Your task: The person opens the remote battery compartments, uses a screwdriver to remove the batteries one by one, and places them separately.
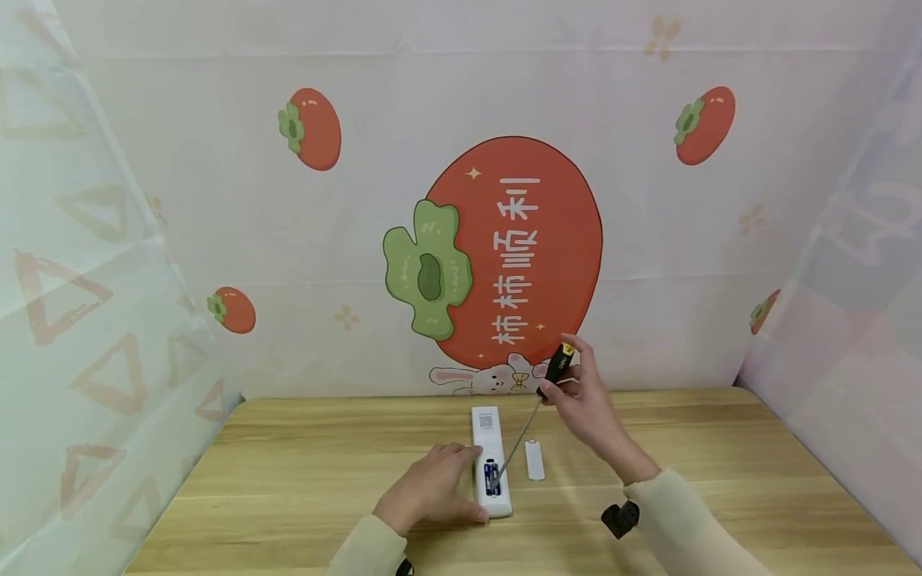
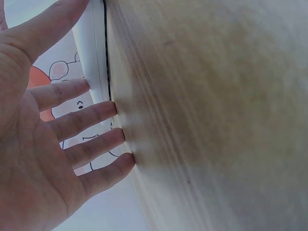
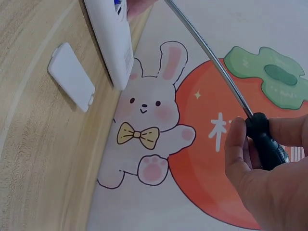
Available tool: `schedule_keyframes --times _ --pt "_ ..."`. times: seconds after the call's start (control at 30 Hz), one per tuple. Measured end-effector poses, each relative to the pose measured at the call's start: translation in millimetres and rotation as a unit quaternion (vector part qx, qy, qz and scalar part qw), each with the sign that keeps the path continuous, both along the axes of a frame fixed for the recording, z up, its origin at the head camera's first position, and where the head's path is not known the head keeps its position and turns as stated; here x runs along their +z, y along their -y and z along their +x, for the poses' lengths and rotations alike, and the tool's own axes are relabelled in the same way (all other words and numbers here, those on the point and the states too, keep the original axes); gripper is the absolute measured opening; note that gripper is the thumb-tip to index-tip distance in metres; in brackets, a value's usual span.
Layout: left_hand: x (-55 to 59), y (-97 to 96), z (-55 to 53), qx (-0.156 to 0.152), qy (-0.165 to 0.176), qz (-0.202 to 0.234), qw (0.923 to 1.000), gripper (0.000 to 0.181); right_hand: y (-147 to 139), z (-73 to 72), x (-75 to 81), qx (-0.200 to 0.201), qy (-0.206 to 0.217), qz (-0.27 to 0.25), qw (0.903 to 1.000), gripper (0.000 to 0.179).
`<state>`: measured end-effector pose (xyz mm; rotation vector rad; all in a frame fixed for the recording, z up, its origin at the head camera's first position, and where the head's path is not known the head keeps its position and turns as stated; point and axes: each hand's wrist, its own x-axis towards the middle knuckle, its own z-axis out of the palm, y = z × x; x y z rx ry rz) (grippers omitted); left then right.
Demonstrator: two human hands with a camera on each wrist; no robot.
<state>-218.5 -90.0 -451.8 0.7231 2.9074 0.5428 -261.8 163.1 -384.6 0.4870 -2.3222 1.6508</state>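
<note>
A white remote control [image 1: 488, 438] lies on the table with its battery bay uncovered. Blue batteries [image 1: 492, 474] sit in the bay. My left hand [image 1: 434, 488] rests beside the remote's left edge, the index fingertip at its side and the thumb by its near end. In the left wrist view the fingers [image 2: 86, 118] are straight and spread, tips down by the wood. My right hand [image 1: 587, 404] grips the black handle of a screwdriver [image 1: 557, 370]. Its long metal shaft slants down to the left, with the tip at the batteries.
A small white battery cover [image 1: 535, 461] lies on the wooden table [image 1: 324, 464], right of the remote. Behind the table's far edge stands a white backdrop [image 1: 346, 240] printed with persimmons and a rabbit. Similar sheets close off both sides.
</note>
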Motion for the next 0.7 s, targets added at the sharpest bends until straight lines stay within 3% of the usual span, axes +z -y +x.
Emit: schedule_keyframes --times 0.23,0.7 --pt "-1.5 -0.2 -0.8 0.0 0.0 -0.002 1.0 0.093 8.1 5.7 -1.2 0.007 -0.052 0.028 0.9982 0.072" --pt "0.1 -0.4 -0.5 0.0 0.002 -0.001 1.0 0.093 14.0 10.8 0.4 0.021 -0.086 0.036 0.9954 0.072"
